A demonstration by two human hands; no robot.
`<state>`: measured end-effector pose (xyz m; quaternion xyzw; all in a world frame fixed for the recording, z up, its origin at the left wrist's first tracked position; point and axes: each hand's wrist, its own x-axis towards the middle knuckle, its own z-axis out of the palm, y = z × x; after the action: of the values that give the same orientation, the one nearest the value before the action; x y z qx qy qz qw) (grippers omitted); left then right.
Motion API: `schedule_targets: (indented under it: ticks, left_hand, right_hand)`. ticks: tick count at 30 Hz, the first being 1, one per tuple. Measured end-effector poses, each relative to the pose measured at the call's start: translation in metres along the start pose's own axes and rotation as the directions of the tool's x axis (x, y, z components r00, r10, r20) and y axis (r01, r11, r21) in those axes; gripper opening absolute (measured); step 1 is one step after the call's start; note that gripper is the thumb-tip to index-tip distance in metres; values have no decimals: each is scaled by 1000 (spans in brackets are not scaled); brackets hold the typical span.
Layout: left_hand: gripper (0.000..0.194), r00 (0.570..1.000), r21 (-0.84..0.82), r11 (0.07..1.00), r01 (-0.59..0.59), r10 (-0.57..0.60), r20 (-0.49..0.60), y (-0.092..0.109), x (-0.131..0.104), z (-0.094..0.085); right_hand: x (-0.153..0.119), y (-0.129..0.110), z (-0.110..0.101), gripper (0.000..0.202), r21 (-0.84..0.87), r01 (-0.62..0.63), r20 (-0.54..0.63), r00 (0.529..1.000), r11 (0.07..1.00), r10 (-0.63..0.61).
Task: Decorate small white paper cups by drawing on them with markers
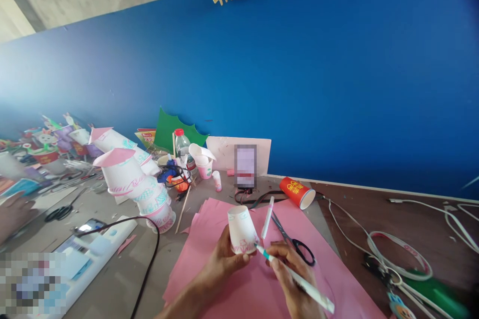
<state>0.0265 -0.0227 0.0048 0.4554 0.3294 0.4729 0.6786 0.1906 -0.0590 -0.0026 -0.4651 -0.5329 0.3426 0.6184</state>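
A white paper cup (241, 227), upside down with pink drawn patterns near its wide rim and faint teal marks near its top, is held in my left hand (225, 256). My right hand (290, 271) is closed around a white marker (310, 290) with a teal section near its tip. That tip meets the cup's lower right side. Both hands are above pink paper sheets (209, 229). Beyond the right hand, black scissors (290, 239) and a second marker with a pink band (268, 217) lie on the paper.
Stacked decorated cups (125, 174) stand at left. A red cup (297, 193) lies on its side behind the paper. A phone (245, 166) stands at the back. Black cable (155, 254) crosses the left; white cables (348, 217) lie right. Another person's hand (15, 217) shows at far left.
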Motion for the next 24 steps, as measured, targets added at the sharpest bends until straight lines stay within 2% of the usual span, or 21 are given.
schedule_targets:
  ticks: [5,10,14,20,24]
  left_hand:
    - [58,1000,4,1000,4,-4,-16,4,-1,2]
    - [59,1000,-16,1000,9,-9,8,-1,0,-1]
    - [61,1000,-17,1000,1,0,27,0,-1,-1]
    - [58,1000,20,999,-28,28,-8,-6,0,-2]
    - [63,1000,5,1000,-17,17,-9,-5,0,0]
  right_hand:
    - [-2,2,-2,36,-28,15,-22,1000,999,-16]
    - [0,0,-4,34,2,-23,-1,1000,1000,23]
    - [1,-2,-3,33,0,-9,3,1000,1000,9]
    - [1,-2,0,34,-23,17,-24,1000,1000,-18]
    - [-1,2,1,32,-37,26,-8,1000,999,-26]
